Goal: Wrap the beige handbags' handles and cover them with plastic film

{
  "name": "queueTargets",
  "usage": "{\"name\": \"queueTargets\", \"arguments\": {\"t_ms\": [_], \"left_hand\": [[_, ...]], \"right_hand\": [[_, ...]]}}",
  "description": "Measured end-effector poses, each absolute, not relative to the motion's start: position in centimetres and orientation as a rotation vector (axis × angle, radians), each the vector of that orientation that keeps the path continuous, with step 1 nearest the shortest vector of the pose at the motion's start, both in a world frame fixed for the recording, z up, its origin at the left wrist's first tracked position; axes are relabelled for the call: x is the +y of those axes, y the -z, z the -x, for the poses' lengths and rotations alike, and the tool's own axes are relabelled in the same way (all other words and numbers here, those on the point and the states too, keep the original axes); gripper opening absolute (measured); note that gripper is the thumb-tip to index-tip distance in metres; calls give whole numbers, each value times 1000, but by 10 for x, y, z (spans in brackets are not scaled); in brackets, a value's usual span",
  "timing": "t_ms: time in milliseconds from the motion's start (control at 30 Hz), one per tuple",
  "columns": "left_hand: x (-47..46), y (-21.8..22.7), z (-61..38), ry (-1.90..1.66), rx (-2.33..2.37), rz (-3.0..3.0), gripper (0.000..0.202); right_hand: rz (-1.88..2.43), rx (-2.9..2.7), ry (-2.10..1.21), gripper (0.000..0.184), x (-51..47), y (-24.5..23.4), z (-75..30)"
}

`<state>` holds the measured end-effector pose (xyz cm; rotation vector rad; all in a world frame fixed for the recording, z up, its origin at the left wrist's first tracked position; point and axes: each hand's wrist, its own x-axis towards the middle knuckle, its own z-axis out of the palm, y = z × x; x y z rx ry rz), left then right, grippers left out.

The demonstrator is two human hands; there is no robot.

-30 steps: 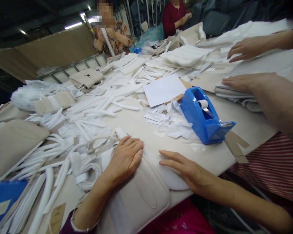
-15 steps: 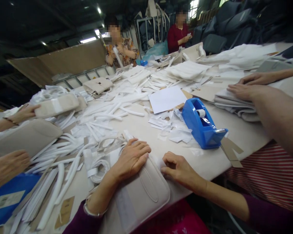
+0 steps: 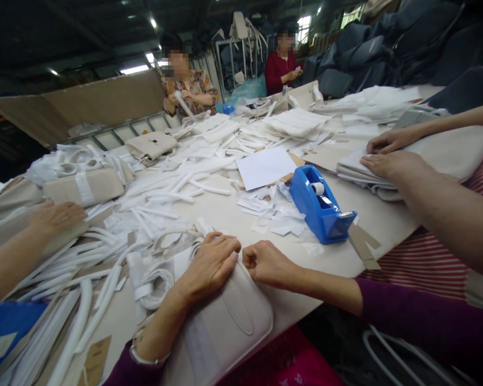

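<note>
A beige handbag (image 3: 247, 305) lies at the table's near edge, a translucent wrap band across its lower part. My left hand (image 3: 211, 265) rests flat on the bag's upper part, fingers stretched and reaching over its far edge. Close beside those fingertips, at the bag's right edge, my right hand (image 3: 269, 262) is closed with its fingers curled in; what they hold, if anything, is hidden. A wrapped coil of white strap (image 3: 156, 287) lies left of my left wrist. The blue tape dispenser (image 3: 320, 206) stands beyond my right hand.
White foam tubes (image 3: 88, 268) and paper scraps (image 3: 261, 206) litter the table. A co-worker's hand (image 3: 58, 217) lies on a beige bag at left, near a wrapped bag (image 3: 84, 187). Another person's hands (image 3: 390, 155) press folded material at right. Two people work across the table.
My right hand has moved left against the bag's edge, and the pale piece at its fingertips is now out of sight. At left, a co-worker's hand has let go of the wrapped bag.
</note>
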<state>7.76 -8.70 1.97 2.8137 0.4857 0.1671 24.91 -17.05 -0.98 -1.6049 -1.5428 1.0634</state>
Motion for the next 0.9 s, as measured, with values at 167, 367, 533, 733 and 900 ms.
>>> {"name": "queueTargets", "arguments": {"t_ms": [167,367,533,733,900], "left_hand": [[-88,-19,-79,-162,519,-2807,29],[-84,-15,-80,-104,506,-2827,35],[-85,-14,-80,-75,526,-2851,33],[-86,-13,-82,-83,549,-2903,28],[-87,-11,-86,-98,541,-2956,32]], "right_hand": [[1253,-1609,-1135,12,-186,7,-260],[1235,-1388,-1014,15,-185,27,-249],[1383,-1180,-1247,10,-196,35,-255],[1339,-881,-1539,26,-211,30,-242],[1412,-885,-1569,31,-218,32,-233]]}}
